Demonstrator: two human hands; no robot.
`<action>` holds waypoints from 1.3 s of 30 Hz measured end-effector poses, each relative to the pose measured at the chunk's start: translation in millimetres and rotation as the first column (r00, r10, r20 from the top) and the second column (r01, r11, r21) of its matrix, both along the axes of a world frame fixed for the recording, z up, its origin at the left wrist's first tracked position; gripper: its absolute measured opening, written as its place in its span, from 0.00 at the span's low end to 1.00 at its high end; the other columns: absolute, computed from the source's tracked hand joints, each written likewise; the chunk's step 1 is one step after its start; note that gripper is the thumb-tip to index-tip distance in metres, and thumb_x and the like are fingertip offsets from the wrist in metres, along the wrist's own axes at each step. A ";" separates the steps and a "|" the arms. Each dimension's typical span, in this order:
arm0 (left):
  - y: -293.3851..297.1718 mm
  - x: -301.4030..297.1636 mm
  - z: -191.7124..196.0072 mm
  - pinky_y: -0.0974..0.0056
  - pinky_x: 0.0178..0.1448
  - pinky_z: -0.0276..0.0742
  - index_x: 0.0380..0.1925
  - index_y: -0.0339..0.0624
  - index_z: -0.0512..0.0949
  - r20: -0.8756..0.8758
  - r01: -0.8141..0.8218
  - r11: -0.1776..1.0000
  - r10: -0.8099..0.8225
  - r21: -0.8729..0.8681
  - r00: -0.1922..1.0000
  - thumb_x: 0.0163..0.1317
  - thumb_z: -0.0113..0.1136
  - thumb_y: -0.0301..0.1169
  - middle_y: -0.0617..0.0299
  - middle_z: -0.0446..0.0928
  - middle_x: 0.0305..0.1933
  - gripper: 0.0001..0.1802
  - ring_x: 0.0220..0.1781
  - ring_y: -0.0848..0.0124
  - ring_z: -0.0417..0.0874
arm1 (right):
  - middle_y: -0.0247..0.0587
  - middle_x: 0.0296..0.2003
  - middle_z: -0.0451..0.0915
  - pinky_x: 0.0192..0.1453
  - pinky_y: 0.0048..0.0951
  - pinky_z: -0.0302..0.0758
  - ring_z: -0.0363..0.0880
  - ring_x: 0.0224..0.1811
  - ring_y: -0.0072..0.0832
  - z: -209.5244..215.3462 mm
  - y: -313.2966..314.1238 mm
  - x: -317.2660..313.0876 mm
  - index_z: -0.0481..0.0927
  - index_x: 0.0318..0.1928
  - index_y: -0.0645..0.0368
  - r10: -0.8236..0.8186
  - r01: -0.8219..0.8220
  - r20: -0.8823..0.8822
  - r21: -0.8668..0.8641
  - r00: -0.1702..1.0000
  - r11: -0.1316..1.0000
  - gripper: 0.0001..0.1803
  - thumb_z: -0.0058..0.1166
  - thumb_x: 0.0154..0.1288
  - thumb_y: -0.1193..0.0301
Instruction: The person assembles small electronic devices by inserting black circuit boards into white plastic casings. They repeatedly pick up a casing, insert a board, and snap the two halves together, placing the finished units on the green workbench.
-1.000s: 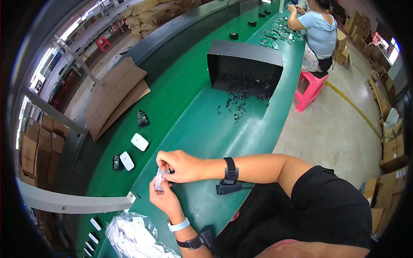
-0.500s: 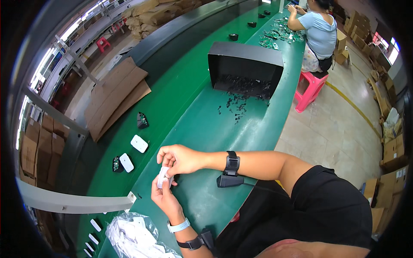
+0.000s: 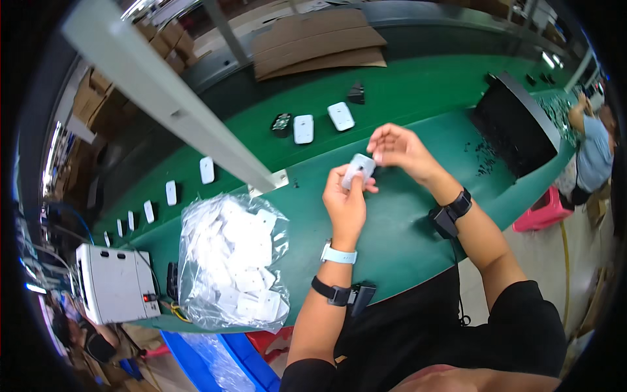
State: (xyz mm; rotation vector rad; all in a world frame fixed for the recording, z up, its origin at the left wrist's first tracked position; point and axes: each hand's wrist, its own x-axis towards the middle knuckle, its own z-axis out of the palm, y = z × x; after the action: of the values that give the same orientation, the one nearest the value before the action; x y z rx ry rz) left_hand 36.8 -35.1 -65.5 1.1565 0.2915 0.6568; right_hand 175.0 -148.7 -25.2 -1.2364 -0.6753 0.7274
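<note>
A small white plastic cover (image 3: 358, 169) with rounded corners and a dark spot on its face is held in my left hand (image 3: 345, 208), thumb on top and fingers behind. Just to its right is my right hand (image 3: 403, 155), fingers curled and thumb close to the index finger, beside the cover's edge. Whether a small piece sits in that pinch is hidden. Both hands are above the green workbench (image 3: 392, 225). A clear plastic bag (image 3: 232, 261) full of similar white covers lies to the left of my left arm.
White covers (image 3: 304, 129) and dark open housings (image 3: 281, 125) stand on the green belt beyond. A grey post (image 3: 196, 124) rises from the bench edge. At right, a black box (image 3: 522, 124) lies on its side by scattered small black parts (image 3: 484, 157). A white machine (image 3: 117, 284) stands at left.
My view has swung to the left, bringing the whole bag and the white machine into sight. My right hand, earlier closed over the cover, has come off it to the right.
</note>
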 end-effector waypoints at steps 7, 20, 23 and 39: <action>10.9 -6.0 7.5 0.61 0.44 0.85 0.46 0.33 0.68 0.077 -0.347 0.922 0.363 -0.170 0.929 0.74 0.52 0.27 0.49 0.80 0.41 0.08 0.37 0.66 0.85 | 0.40 0.43 0.82 0.52 0.33 0.78 0.81 0.48 0.34 27.7 164.0 29.3 0.78 0.49 0.58 0.200 0.081 0.880 -0.258 0.432 0.963 0.19 0.59 0.55 0.80; 18.4 4.8 -2.4 0.59 0.46 0.85 0.50 0.34 0.64 0.023 -0.466 0.827 0.497 -0.314 0.867 0.76 0.48 0.28 0.45 0.79 0.45 0.10 0.40 0.62 0.85 | 0.46 0.47 0.84 0.57 0.48 0.72 0.81 0.53 0.43 40.2 264.6 35.6 0.83 0.49 0.56 0.645 0.300 0.764 -0.613 -0.012 0.731 0.19 0.60 0.54 0.75; 23.9 -4.1 -3.7 0.57 0.45 0.85 0.51 0.33 0.64 0.050 -0.438 0.849 0.472 -0.296 0.880 0.76 0.47 0.28 0.44 0.78 0.48 0.11 0.40 0.61 0.85 | 0.47 0.45 0.83 0.46 0.39 0.79 0.83 0.48 0.41 89.3 218.2 13.7 0.79 0.44 0.63 0.447 0.106 0.849 -0.490 0.281 0.865 0.15 0.61 0.56 0.71; 14.2 -4.5 3.9 0.55 0.61 0.76 0.64 0.33 0.67 0.187 0.276 0.843 -0.212 -0.461 0.959 0.80 0.41 0.40 0.46 0.73 0.64 0.24 0.56 0.58 0.79 | 0.37 0.39 0.73 0.32 0.24 0.70 0.74 0.36 0.26 -4.6 -11.7 -7.7 0.72 0.51 0.59 0.013 0.114 -0.492 0.227 0.870 0.967 0.20 0.53 0.57 0.79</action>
State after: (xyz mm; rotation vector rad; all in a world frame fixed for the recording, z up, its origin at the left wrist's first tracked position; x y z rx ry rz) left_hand 32.3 -20.8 -61.5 0.6483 0.1773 0.3956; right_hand 167.3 -160.4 -29.9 -0.7851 -0.2960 0.8435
